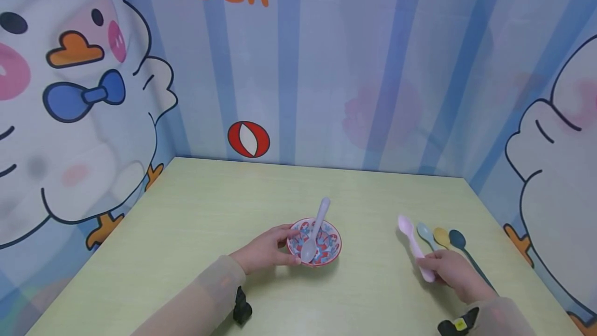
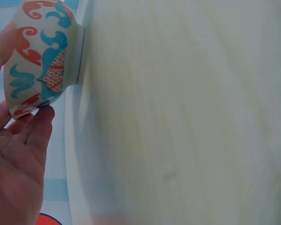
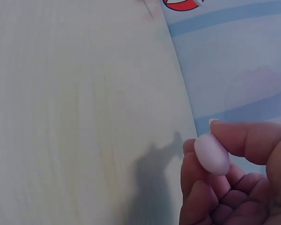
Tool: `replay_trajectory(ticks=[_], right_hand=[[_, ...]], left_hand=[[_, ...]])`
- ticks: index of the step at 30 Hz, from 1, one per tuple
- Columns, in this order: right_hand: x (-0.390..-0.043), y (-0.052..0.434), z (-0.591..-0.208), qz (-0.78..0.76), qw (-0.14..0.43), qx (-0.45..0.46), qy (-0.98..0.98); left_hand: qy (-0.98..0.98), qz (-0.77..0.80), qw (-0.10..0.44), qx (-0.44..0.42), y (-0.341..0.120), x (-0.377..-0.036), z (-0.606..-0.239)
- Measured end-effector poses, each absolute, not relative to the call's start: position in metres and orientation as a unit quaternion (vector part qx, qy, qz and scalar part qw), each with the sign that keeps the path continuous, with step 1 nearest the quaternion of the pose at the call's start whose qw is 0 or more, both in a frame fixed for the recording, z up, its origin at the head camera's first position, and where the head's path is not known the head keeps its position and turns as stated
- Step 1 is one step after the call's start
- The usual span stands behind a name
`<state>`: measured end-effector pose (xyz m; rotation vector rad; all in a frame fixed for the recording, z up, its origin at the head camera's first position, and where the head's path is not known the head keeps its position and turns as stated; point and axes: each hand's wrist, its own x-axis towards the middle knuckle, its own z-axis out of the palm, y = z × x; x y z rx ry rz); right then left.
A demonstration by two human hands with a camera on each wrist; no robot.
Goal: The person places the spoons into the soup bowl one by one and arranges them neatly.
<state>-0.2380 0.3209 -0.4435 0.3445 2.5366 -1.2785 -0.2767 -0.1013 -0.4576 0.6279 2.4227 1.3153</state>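
In the head view my left hand [image 1: 268, 248] holds a small patterned bowl [image 1: 330, 245] by its left side, thumb and fingers at the rim. The left wrist view shows the bowl's red and blue outer wall [image 2: 33, 61] between them. A pale lavender spoon [image 1: 318, 224] leans in the bowl, its handle over the far rim. Farther right, my right hand [image 1: 459, 274] pinches a pink spoon [image 1: 413, 245] by the handle. The handle's rounded end [image 3: 211, 154] shows between thumb and fingers in the right wrist view. The pink spoon's shadow lies beside it on the table.
A light blue spoon [image 1: 425, 233], a yellow spoon [image 1: 441, 236] and a dark teal spoon [image 1: 459, 241] lie on the pale table [image 1: 224, 196] by the right hand, their handles partly hidden. A duck-printed curtain [image 1: 322, 66] stands along the table's back and sides.
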Motion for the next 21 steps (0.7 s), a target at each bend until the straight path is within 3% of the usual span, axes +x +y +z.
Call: replay_trajectory(ticks=[21], right_hand=[[-0.2383,0.316,-0.438,-0.541,0.117,0.104,0.827]], left_hand=[[0.846,0.46,0.156,0.218,-0.1012,-0.2776,-0.4579]])
